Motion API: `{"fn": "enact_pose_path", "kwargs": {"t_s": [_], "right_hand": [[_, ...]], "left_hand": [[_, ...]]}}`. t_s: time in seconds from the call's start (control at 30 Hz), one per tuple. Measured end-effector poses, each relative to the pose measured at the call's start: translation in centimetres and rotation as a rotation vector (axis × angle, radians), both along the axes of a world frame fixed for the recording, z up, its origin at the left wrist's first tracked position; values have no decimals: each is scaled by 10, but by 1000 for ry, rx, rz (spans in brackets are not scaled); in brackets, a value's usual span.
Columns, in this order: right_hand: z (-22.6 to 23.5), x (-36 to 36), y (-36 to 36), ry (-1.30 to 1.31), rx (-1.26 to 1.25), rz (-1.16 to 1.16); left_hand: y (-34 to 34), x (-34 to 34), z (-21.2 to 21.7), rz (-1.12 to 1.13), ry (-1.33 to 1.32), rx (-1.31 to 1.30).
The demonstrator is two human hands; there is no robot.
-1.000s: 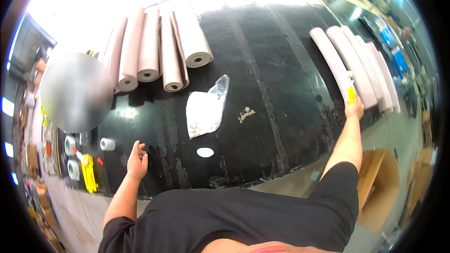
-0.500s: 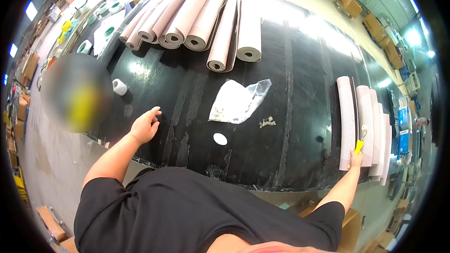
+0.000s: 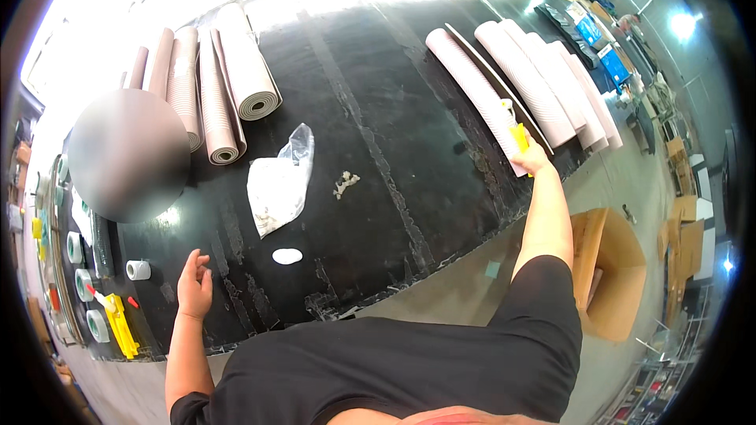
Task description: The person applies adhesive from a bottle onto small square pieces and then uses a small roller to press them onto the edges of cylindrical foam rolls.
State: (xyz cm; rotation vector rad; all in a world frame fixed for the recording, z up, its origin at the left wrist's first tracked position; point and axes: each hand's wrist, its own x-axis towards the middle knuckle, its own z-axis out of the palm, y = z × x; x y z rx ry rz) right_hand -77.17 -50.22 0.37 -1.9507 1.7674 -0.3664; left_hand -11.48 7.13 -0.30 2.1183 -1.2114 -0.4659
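My right hand (image 3: pixel 532 159) reaches to the right side of the black table and grips a small yellow-handled roller (image 3: pixel 518 137). Its pale head points away from me over the near end of a rolled pinkish ribbed mat (image 3: pixel 471 90); whether it touches the mat I cannot tell. My left hand (image 3: pixel 194 287) is at the near left, holding nothing, fingers extended and slightly bent. Between the hands lie a clear plastic bag with white contents (image 3: pixel 276 193), a white oval piece (image 3: pixel 287 256) and a small heap of pale scraps (image 3: pixel 345 183).
More rolled mats (image 3: pixel 258 102) lie at the far left, others (image 3: pixel 528 83) at the right. A small white roll (image 3: pixel 138 270), green-and-white tape rolls (image 3: pixel 98 326) and a yellow tool (image 3: pixel 121 327) sit at the left edge. An open cardboard box (image 3: pixel 622 283) stands right. A round blur hides part of the left.
The view has turned to the right, shifting the table's contents leftward. My right hand still holds the roller at the mat's near end, and my left hand stays empty.
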Motion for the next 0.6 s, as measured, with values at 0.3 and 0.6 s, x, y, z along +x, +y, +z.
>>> {"fn": "enact_pose_path", "kwargs": {"t_s": [0.3,0.6], "right_hand": [[11,17,97,-375,73,-108],[47,101,287,-1189,289,-93]], "left_hand": [[-109,-50,88,-173,487,-377],[-192,-213,133,-755,922,100]]}}
